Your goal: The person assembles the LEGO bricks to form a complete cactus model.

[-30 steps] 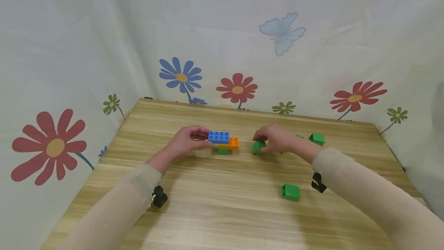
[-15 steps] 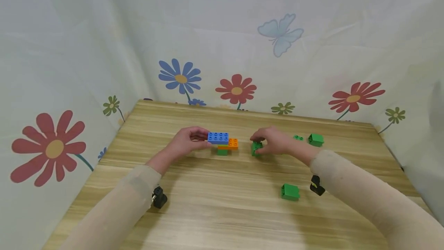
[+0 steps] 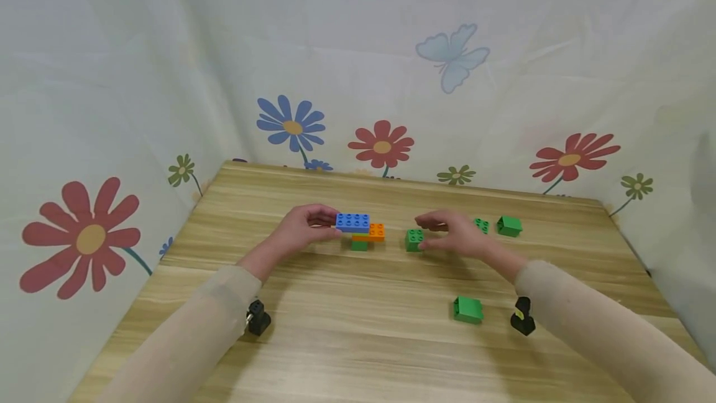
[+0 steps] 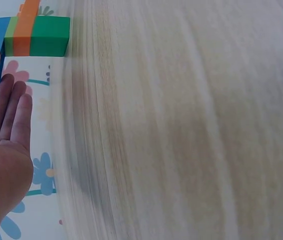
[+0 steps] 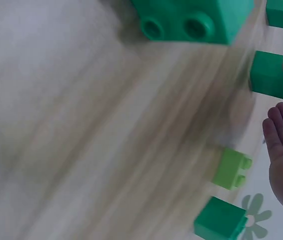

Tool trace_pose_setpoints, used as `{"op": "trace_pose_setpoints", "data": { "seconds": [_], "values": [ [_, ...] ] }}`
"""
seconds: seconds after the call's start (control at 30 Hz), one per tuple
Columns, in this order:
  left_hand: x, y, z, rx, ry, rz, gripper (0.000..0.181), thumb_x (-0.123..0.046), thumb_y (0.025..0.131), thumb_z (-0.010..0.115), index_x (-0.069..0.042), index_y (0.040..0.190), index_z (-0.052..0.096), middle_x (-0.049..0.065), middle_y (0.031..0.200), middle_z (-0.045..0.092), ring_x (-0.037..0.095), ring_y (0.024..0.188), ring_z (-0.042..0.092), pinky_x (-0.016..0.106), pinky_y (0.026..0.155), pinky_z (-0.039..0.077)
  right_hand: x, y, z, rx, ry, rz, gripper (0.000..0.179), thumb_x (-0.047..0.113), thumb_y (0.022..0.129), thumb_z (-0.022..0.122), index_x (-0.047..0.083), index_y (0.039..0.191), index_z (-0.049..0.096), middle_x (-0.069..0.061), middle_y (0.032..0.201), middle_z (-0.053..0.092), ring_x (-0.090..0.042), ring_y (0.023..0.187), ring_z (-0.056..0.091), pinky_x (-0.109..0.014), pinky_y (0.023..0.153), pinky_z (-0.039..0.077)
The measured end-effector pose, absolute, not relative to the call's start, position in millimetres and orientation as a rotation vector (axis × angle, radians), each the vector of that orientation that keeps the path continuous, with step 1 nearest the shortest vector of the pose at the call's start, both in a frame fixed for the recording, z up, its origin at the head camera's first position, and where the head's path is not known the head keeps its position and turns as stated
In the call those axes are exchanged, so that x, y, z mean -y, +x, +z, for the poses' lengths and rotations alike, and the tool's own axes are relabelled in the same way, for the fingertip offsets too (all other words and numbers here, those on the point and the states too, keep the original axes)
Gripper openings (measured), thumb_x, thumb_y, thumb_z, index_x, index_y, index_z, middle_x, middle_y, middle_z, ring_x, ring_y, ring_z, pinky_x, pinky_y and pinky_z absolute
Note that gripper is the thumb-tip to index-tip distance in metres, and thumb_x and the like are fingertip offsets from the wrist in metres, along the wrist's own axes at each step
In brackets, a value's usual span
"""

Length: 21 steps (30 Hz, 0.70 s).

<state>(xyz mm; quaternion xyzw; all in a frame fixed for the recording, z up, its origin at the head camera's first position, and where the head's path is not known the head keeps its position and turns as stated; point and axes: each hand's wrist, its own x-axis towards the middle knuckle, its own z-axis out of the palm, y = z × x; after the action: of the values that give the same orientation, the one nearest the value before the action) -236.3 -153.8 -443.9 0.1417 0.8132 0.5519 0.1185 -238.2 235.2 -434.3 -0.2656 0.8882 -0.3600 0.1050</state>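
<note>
My left hand point(image 3: 304, 229) pinches the left end of a blue brick point(image 3: 352, 222) between thumb and fingers. That brick tops a small stack: a light green brick point(image 4: 11, 36) under it, then an orange brick point(image 3: 377, 231) sticking out to the right, and a green brick point(image 3: 360, 245) at the bottom. To the right of the stack a separate green brick point(image 3: 414, 240) stands on the table with its studs up. My right hand point(image 3: 455, 235) is beside it, fingers spread from the thumb, the thumb tip right at the brick's edge.
Behind the right hand a light green brick point(image 5: 229, 168) sits on the wooden table point(image 3: 335, 341). Further right lies a green brick point(image 3: 509, 226) on its side, and another green brick point(image 3: 467, 310) lies nearer the front. A flower-printed curtain point(image 3: 335, 48) borders the table.
The green brick has gone from tilted to studs up. My right hand has released it and drawn back to the right. My left hand keeps its grip on the blue brick.
</note>
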Motion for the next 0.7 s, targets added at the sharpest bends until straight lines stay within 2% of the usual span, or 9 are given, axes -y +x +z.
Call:
{"op": "trace_pose_setpoints", "data": {
  "seconds": [0.17,0.4,0.5,0.7],
  "values": [
    [153.5,-236.2,-445.7,-2.374,0.405,1.625,0.042,-0.018,0.094,0.086,-0.005,0.131,0.072,0.012,0.128,0.074,0.027,0.116,0.070,0.036,0.104,0.058,-233.0,-234.5,-444.2,-2.620,-0.756,-1.102,0.058,0.018,0.094,0.085,-0.003,0.143,0.063,-0.020,0.142,0.067,-0.039,0.132,0.063,-0.052,0.111,0.052],
    [153.9,-237.6,-446.9,-2.363,0.412,1.646,0.041,-0.016,0.094,0.086,-0.005,0.130,0.072,0.013,0.127,0.074,0.029,0.116,0.070,0.042,0.105,0.057,-230.3,-231.5,-448.0,-2.622,-0.720,-1.123,0.054,0.013,0.094,0.084,-0.002,0.143,0.064,-0.021,0.143,0.066,-0.040,0.133,0.062,-0.052,0.111,0.052],
    [154.0,-237.9,-446.9,-2.364,0.404,1.646,0.041,-0.016,0.093,0.086,-0.005,0.130,0.072,0.012,0.126,0.074,0.029,0.116,0.070,0.041,0.105,0.057,-230.0,-230.7,-449.9,-2.606,-0.698,-1.136,0.053,0.013,0.095,0.083,-0.001,0.143,0.064,-0.021,0.144,0.065,-0.040,0.133,0.062,-0.051,0.110,0.053],
    [153.5,-236.8,-444.8,-2.372,0.412,1.643,0.043,-0.019,0.093,0.087,-0.005,0.130,0.073,0.012,0.126,0.075,0.026,0.114,0.070,0.038,0.103,0.058,-231.2,-230.8,-453.0,-2.613,-0.662,-1.142,0.045,0.017,0.097,0.082,0.005,0.138,0.069,-0.014,0.134,0.070,-0.034,0.127,0.066,-0.049,0.107,0.056]
  ]
}}
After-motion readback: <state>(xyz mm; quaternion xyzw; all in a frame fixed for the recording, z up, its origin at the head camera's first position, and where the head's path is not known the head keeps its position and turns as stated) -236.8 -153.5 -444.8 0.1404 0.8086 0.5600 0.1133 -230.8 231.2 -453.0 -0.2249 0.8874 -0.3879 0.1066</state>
